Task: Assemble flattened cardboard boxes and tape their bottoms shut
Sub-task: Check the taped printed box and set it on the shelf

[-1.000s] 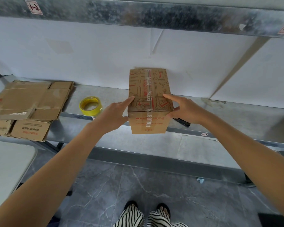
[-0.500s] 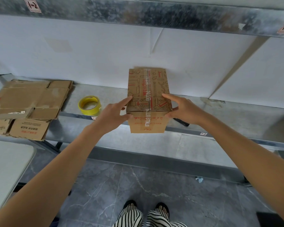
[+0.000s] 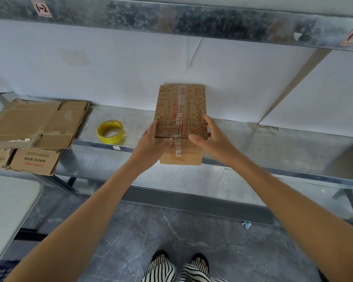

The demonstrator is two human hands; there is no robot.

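Taped box [image 3: 180,110] mid-frame on shelf [image 3: 273,145], near end overhanging.
Left hand [image 3: 151,141] and right hand [image 3: 209,137] clasp its near corners; most fingers hidden behind box, blurred.

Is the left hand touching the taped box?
Touching. Head view: the left hand holds the box at its near left corner, thumb across the front face, fingers on the left side.

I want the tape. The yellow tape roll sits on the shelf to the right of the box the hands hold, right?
Not quite. The yellow tape roll lies on the shelf to the left of the box, not the right; the head view shows it. The left hand and right hand do hold it.
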